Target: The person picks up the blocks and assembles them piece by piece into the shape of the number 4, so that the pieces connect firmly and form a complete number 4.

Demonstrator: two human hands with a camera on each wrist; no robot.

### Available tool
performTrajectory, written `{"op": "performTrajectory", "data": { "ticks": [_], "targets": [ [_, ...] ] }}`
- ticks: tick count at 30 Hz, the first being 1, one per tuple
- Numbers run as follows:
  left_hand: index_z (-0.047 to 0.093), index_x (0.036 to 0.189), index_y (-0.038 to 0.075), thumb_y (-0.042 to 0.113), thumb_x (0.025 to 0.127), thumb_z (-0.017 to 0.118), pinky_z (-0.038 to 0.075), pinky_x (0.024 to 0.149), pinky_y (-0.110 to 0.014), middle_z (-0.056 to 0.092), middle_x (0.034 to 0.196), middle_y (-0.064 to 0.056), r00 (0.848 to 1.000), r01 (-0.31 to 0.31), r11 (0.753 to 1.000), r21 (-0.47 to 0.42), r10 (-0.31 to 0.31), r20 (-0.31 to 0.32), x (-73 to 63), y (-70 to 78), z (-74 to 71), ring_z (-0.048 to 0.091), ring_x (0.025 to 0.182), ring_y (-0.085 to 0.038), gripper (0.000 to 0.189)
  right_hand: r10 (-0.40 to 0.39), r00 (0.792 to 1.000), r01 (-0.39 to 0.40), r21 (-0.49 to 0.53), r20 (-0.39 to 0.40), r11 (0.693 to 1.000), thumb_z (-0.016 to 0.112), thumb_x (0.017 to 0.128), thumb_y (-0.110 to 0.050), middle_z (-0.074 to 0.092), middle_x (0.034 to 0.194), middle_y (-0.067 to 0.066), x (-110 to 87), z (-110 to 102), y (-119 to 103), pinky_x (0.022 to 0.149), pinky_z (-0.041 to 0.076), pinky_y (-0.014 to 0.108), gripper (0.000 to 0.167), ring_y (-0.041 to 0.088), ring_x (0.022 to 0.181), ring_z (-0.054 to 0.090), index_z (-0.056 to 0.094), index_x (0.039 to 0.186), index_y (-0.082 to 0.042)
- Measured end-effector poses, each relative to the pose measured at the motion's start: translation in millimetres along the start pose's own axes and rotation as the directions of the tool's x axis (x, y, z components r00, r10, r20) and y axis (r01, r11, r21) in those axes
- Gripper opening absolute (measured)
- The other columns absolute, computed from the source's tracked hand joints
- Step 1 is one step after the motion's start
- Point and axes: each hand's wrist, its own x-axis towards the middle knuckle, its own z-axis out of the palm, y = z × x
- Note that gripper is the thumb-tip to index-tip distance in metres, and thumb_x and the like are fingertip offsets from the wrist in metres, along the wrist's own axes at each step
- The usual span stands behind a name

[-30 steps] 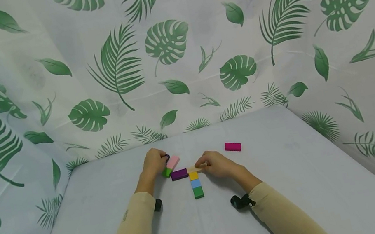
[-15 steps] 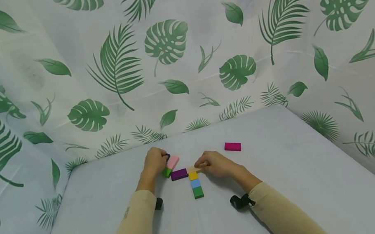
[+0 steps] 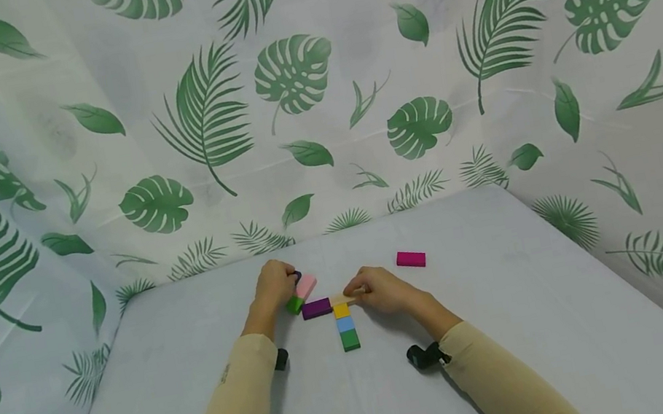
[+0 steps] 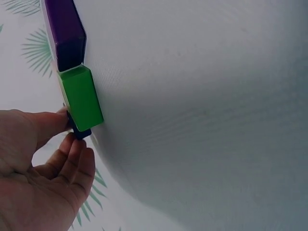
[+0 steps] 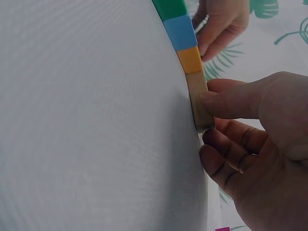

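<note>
At the far middle of the table my left hand point(image 3: 274, 285) pinches a dark blue block point(image 4: 82, 133) between thumb and fingers; most of it is hidden. Touching it or close beside it lie a pink block point(image 3: 305, 285) and a light green block point(image 3: 295, 305), set at a slant. A purple block point(image 3: 316, 309) lies between these and a plain wooden block point(image 5: 197, 85). My right hand point(image 3: 386, 291) pinches the wooden block by its right end. Toward me from the wooden block runs a row of yellow point(image 3: 341, 311), light blue point(image 3: 345, 324) and green point(image 3: 350, 340) blocks.
A magenta block point(image 3: 411, 259) lies apart, beyond the right hand. The table point(image 3: 525, 321) has a pale cloth and meets a leaf-patterned curtain point(image 3: 347, 71) at the back and sides. A black wrist camera point(image 3: 423, 356) sits at the right cuff.
</note>
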Motion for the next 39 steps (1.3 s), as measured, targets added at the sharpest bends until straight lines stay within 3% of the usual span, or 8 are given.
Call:
{"op": "performTrajectory", "data": {
  "ticks": [13, 20, 30, 39],
  "targets": [
    [0.072, 0.126, -0.001, 0.009, 0.102, 0.063, 0.053, 0.105, -0.043, 0.071, 0.13, -0.017, 0.999, 0.038, 0.999, 0.007, -0.038, 0.012, 7.0, 3.3, 4.2, 0.064, 0.117, -0.028, 0.028, -0.005, 1.0, 0.005, -0.007, 0.005, 1.0, 0.068, 0.099, -0.006, 0.07, 0.112, 0.001, 0.1, 0.1, -0.5, 0.095, 0.055, 0.041, 0.024, 0.018, 0.105, 0.061, 0.079, 0.119, -0.011],
    [0.072, 0.127, -0.001, 0.008, 0.102, 0.063, 0.05, 0.11, -0.045, 0.07, 0.132, -0.017, 1.0, 0.021, 1.0, 0.015, -0.021, -0.001, 8.4, 4.3, 7.2, 0.063, 0.126, -0.031, 0.029, 0.001, 1.0, -0.001, -0.007, 0.005, 1.0, 0.069, 0.098, -0.006, 0.07, 0.112, 0.001, -0.7, -0.6, -0.9, 0.093, 0.055, 0.039, 0.024, 0.018, 0.104, 0.06, 0.079, 0.119, -0.012],
    [0.075, 0.122, 0.001, 0.007, 0.101, 0.063, 0.052, 0.106, -0.044, 0.072, 0.127, -0.016, 0.999, 0.034, 0.999, 0.003, -0.034, -0.002, 9.2, 5.6, 9.1, 0.063, 0.116, -0.028, 0.025, -0.002, 1.0, 0.002, 0.001, 0.01, 1.0, 0.069, 0.098, -0.006, 0.07, 0.113, 0.001, -1.1, -1.2, -1.2, 0.094, 0.055, 0.04, 0.024, 0.018, 0.104, 0.06, 0.079, 0.119, -0.012],
    [0.072, 0.127, -0.001, 0.008, 0.102, 0.062, 0.05, 0.11, -0.045, 0.07, 0.132, -0.017, 0.999, 0.041, 0.999, -0.015, -0.041, 0.01, 8.7, 7.7, 7.7, 0.062, 0.121, -0.029, 0.028, -0.01, 1.0, 0.01, -0.011, 0.014, 1.0, 0.069, 0.099, -0.007, 0.069, 0.111, 0.0, -0.5, -1.2, 1.7, 0.093, 0.054, 0.037, 0.024, 0.016, 0.101, 0.059, 0.079, 0.119, -0.013]
  ]
}}
